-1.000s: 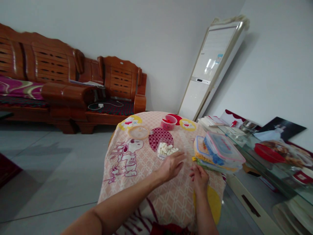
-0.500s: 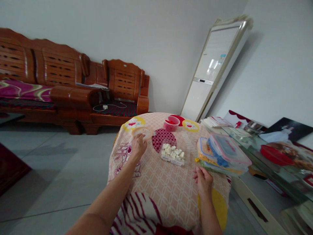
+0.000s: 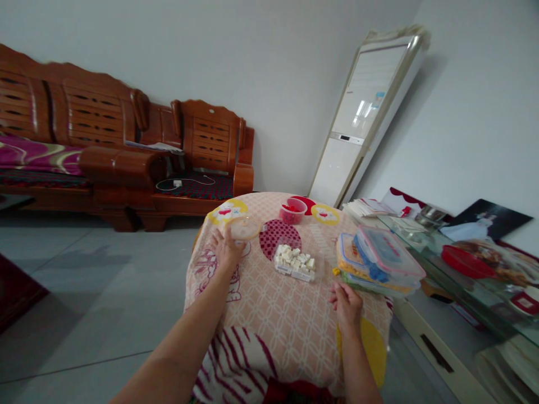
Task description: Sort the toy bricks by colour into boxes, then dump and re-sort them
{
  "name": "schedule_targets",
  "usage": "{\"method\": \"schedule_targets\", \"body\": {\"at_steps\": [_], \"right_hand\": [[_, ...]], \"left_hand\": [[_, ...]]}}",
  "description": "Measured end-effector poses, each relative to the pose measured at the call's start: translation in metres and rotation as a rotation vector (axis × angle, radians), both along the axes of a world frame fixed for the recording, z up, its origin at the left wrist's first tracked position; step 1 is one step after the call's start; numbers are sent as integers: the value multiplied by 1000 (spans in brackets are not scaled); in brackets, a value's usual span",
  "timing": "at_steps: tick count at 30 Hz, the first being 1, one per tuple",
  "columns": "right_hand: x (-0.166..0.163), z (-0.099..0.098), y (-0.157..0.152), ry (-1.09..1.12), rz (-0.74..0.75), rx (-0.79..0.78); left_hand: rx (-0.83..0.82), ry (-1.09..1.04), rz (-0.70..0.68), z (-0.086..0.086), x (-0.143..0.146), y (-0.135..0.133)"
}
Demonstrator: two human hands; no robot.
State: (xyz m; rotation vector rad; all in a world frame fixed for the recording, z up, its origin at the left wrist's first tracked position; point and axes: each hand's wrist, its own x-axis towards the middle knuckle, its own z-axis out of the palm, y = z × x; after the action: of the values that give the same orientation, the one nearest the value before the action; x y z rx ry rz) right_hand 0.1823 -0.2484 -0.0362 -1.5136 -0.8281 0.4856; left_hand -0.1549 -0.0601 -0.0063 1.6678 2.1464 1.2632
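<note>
My left hand (image 3: 227, 249) is open over the left part of the round table, fingers spread. It is at the near edge of a clear round plastic lid (image 3: 245, 228); whether it touches the lid I cannot tell. In the middle stands a clear plastic container (image 3: 297, 276) heaped with small white blocks (image 3: 295, 258). My right hand (image 3: 347, 304) rests at the right side of the table, its fingers loosely curled closed and nothing visible in them. Close to it lies a small yellow piece (image 3: 336, 271). Beyond it are stacked lidded plastic boxes (image 3: 389, 255) with blue, yellow and green contents.
A round tub (image 3: 293, 211) with red pieces stands at the far side of the patterned tablecloth (image 3: 290, 314). A glass-topped cabinet (image 3: 442, 264) on the right bears a red dish (image 3: 467, 262) and papers. Behind are a wooden sofa (image 3: 105, 118) and a tall air conditioner (image 3: 362, 118).
My left hand has drawn back slightly from the lid and its bunched fingers have spread. My right hand keeps its place by the boxes. The view has shifted a little.
</note>
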Motion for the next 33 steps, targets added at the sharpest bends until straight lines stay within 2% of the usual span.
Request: {"method": "schedule_targets", "body": {"at_steps": [6,10,18,20,26,33], "right_hand": [[2,-2,0,-1,3,3],[2,-1,-1,-1,11,-1],[3,-1,0,-22,0,-4],[2,0,-1,-18,-2,1],[-1,3,-2,-8,-1,-7],[-3,6,-3,-3,8,2]], "left_hand": [[70,-134,-24,-10,-10,10],[134,-234,15,-13,-15,15],[48,-446,33,-6,-23,10],[50,-502,-11,-6,-23,9],[46,-652,-265,-9,-22,9],[44,-722,-325,-4,-20,0]]}}
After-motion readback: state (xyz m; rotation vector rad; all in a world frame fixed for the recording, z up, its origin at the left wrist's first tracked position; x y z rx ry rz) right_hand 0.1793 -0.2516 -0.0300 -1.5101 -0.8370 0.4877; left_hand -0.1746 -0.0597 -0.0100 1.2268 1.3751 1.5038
